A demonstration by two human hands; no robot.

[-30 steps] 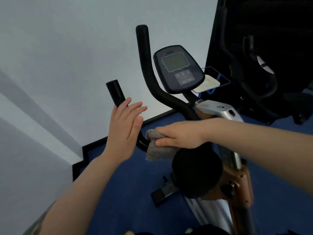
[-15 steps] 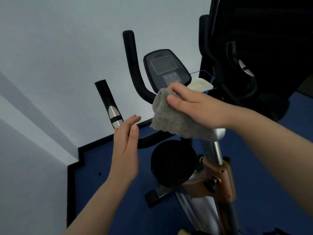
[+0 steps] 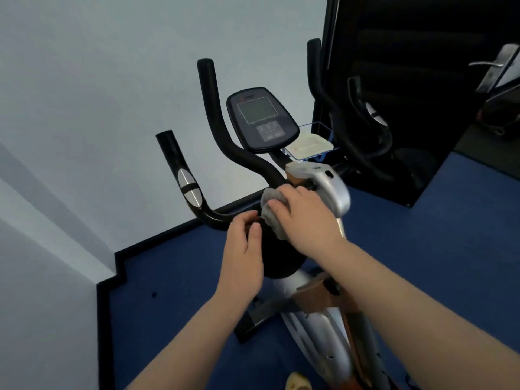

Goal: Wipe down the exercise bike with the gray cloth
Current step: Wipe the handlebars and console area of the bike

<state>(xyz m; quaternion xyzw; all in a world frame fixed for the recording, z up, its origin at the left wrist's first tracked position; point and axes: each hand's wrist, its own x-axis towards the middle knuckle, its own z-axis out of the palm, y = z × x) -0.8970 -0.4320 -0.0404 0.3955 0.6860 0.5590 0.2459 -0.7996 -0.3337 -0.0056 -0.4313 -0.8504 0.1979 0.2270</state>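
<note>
Right hand (image 3: 304,218) is down on the gray cloth (image 3: 271,213), fingers curled over the bunched fabric and pressing it onto the black handlebar (image 3: 247,161) of the exercise bike (image 3: 329,190), right where the bar meets the silver stem; the cloth sits near the middle of the view, with a fold hanging off at the hand's 7 o'clock. Left hand (image 3: 244,249) is just beside it at the cloth's 8 o'clock, fingers loosely bent, fingertips at the cloth's edge by the lower bar; whether they pinch the fabric or only touch it, cannot tell. At 12 o'clock from the cloth, the oval console (image 3: 261,119) with its gray screen tilts toward the camera. The left grip with silver pulse pads (image 3: 190,187) stands up at 10 o'clock. A clear tray (image 3: 312,143) holding something pale sits at 1 o'clock behind the console. Blue carpet (image 3: 168,291) underneath, pale wall (image 3: 98,94) to the left, black equipment (image 3: 422,94) at 2 o'clock
</note>
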